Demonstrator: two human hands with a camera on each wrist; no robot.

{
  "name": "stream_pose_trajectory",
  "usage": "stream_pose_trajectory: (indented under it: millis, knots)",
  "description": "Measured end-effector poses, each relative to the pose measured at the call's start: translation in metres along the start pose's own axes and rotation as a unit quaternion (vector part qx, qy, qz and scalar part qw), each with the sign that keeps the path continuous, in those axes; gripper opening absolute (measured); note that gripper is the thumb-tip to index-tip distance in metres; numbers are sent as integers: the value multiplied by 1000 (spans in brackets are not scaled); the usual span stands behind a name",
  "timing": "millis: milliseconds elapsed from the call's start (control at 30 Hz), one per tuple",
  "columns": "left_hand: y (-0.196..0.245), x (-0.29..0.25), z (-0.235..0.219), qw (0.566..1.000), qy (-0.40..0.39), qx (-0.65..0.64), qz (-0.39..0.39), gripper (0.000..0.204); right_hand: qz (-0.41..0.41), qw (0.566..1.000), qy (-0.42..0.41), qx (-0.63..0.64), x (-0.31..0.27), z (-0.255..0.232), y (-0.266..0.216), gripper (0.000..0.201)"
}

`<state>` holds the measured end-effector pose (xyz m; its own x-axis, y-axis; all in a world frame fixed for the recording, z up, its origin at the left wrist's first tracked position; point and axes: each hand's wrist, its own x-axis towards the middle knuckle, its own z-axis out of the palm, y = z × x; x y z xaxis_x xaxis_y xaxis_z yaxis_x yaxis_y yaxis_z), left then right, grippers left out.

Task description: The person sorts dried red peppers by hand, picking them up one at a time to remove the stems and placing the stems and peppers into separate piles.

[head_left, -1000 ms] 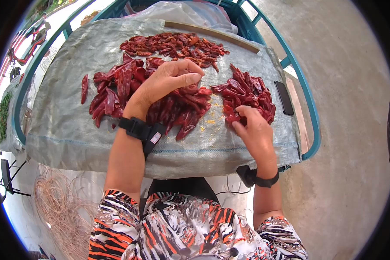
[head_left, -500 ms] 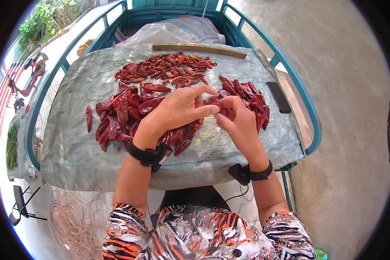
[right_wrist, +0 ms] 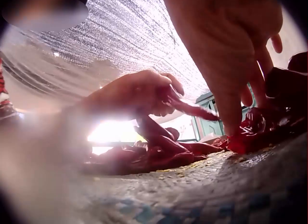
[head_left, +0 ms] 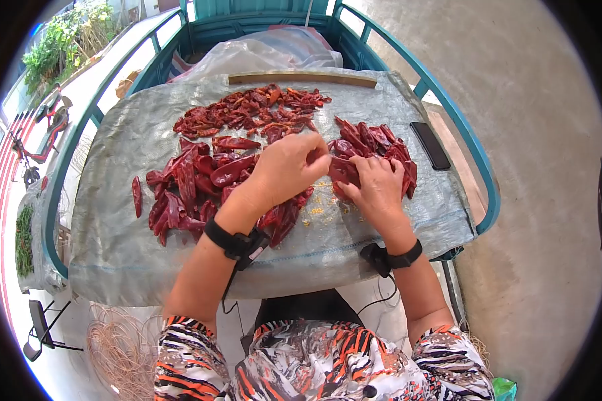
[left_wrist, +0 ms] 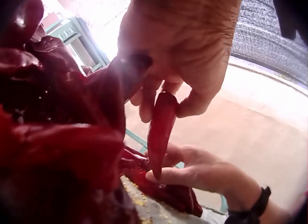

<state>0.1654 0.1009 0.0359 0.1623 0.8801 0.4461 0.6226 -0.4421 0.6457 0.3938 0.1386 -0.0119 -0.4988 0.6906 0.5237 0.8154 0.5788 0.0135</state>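
Observation:
My left hand [head_left: 282, 168] is raised over the right edge of a large heap of glossy dried red chilies [head_left: 186, 175]. Between its thumb and fingers it pinches one dried chili [left_wrist: 162, 128], tip pointing down in the left wrist view. My right hand [head_left: 379, 190] rests on a smaller chili pile [head_left: 382, 142] to the right, its fingers fairly straight and spread. In the right wrist view, the right fingertips touch red chilies [right_wrist: 245, 140] close to the cloth. The held chili is mostly hidden in the head view.
Darker, chopped-looking chilies [head_left: 247, 110] lie at the back, before a wooden strip [head_left: 301, 79]. A phone [head_left: 430, 145] lies right of the small pile. Yellow seeds [head_left: 316, 210] dot the woven sheet [head_left: 120, 220]. Teal rails [head_left: 458, 127] flank the surface.
The right hand moved from the right pile to meet the left hand, then returned to the pile. The left hand shifted right and now pinches a chili. The head view tilted up.

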Motion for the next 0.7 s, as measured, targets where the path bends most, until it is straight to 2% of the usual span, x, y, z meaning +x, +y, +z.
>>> stream_pose_trajectory:
  millis: [33, 67, 133, 167, 267, 400, 500, 600, 633, 700]
  knots:
    - [-9, -1, 8, 996, 23, 47, 78, 16, 0, 1000, 7, -16, 1, 1, -4, 54]
    - [-16, -8, 13, 993, -19, 88, 75, 13, 3, 1000, -16, -21, 3, -1, -7, 53]
    - [-14, -18, 20, 986, -41, 140, 81, 11, 10, 997, -65, -32, 5, -8, -11, 50]
    - [-14, -21, 18, 981, -81, 168, 49, 11, 24, 992, -112, -53, 6, -8, -13, 42]
    - [-23, -26, 19, 983, -49, 160, 76, 12, 17, 994, -110, 6, 1, 9, -10, 38]
    - [-28, -28, 14, 997, -69, 31, 10, 18, 42, 985, -120, 116, 7, -1, -8, 29]
    - [-33, -25, 16, 998, -50, -28, 11, 25, -19, 974, -75, 211, 16, -5, -12, 24]
    - [-44, -24, 23, 995, -9, -92, 42, 30, 6, 926, -88, 367, 32, -17, -31, 22]
    - [-44, -24, 21, 993, -1, -120, 4, 28, -31, 919, -82, 383, 35, -13, -26, 24]
    - [-40, -27, 15, 982, 13, -174, -70, 26, 20, 932, -63, 356, 43, -11, -17, 24]
